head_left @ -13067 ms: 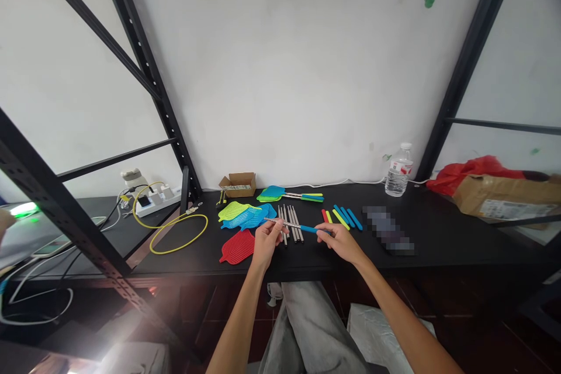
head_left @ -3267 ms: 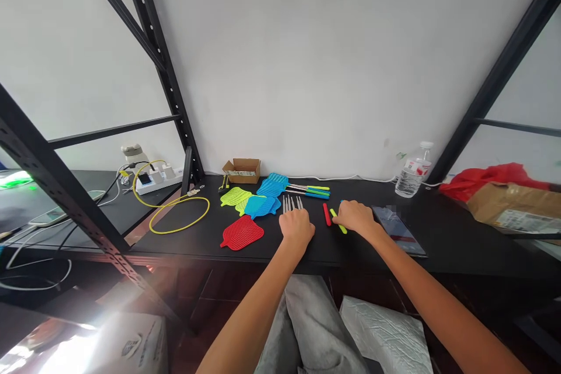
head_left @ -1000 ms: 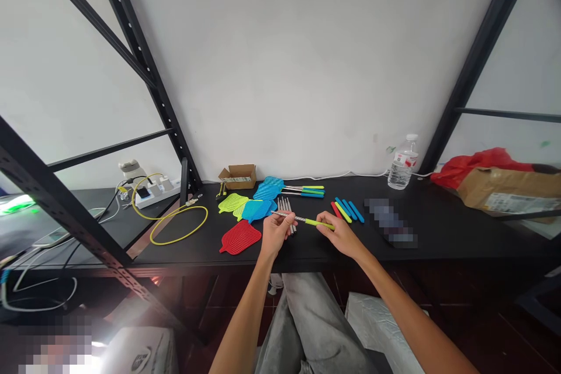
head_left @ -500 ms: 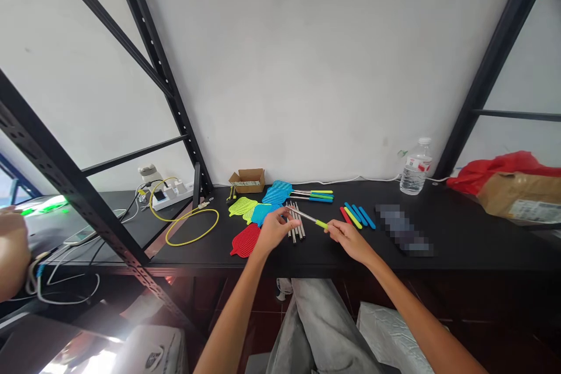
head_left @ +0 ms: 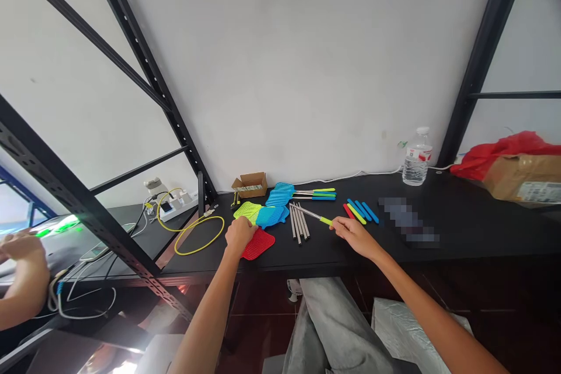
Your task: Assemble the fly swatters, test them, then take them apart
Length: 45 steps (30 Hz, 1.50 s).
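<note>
My right hand [head_left: 354,236] is closed around the yellow-green grip [head_left: 326,221] of a swatter handle. Its thin metal rod [head_left: 309,213] points left over several grey rods [head_left: 298,222]. On the left, my left hand [head_left: 241,235] reaches down onto the swatter heads with its fingers curled; what they pinch is hidden. Around it lie a yellow-green swatter head [head_left: 248,211] and a red swatter head [head_left: 260,243], partly covered by the hand. A blue swatter head [head_left: 272,216] lies just right of them.
Behind are swatters with blue heads [head_left: 279,193] and a small cardboard box [head_left: 250,185]. Loose coloured grips [head_left: 363,211], a blurred dark object [head_left: 407,221] and a water bottle [head_left: 417,158] stand rightward. A yellow cable [head_left: 223,232] loops left; another person's arm [head_left: 28,274] shows far left.
My left hand has left the metal rod and moved left to the red and yellow-green swatter heads. My right hand still holds the grip. The view has shifted slightly.
</note>
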Available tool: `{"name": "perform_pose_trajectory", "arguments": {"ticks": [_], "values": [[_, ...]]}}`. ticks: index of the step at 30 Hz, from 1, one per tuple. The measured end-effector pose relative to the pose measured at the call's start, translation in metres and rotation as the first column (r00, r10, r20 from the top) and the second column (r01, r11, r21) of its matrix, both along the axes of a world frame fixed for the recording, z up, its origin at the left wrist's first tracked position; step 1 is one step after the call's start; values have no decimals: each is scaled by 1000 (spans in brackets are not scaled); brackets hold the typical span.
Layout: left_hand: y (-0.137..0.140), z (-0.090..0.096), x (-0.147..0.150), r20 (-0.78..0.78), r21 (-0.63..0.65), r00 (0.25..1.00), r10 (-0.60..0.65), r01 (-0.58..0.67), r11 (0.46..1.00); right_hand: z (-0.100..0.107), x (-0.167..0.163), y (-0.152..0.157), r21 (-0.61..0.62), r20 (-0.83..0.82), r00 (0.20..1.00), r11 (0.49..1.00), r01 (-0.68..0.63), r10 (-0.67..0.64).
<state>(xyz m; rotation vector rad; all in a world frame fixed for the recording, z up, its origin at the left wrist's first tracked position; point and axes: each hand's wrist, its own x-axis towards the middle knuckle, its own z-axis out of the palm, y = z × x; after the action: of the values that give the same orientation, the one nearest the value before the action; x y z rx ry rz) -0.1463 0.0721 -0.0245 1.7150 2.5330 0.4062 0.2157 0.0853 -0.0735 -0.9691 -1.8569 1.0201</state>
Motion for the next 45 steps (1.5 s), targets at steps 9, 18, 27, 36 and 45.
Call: {"name": "perform_pose_trajectory", "arguments": {"ticks": [9,18,27,36,45], "values": [[-4,31,8,-324,-43,941,-98,89,995,0,0,1,-9,-43,999,1000,17,-18],[-32,118,-10,-347,127,919,-189,246,961,0,1,3,4,-107,994,1000,9,-9],[3,67,35,916,396,188,-354,-283,874,-7,1,8,-48,-185,982,999,15,-24],[8,5,102,869,246,-337,-364,-343,906,-2,3,3,-50,-173,984,998,33,-41],[-1,-28,116,840,224,-414,-350,-323,920,6,2,-4,-16,-65,997,999,51,-52]]}}
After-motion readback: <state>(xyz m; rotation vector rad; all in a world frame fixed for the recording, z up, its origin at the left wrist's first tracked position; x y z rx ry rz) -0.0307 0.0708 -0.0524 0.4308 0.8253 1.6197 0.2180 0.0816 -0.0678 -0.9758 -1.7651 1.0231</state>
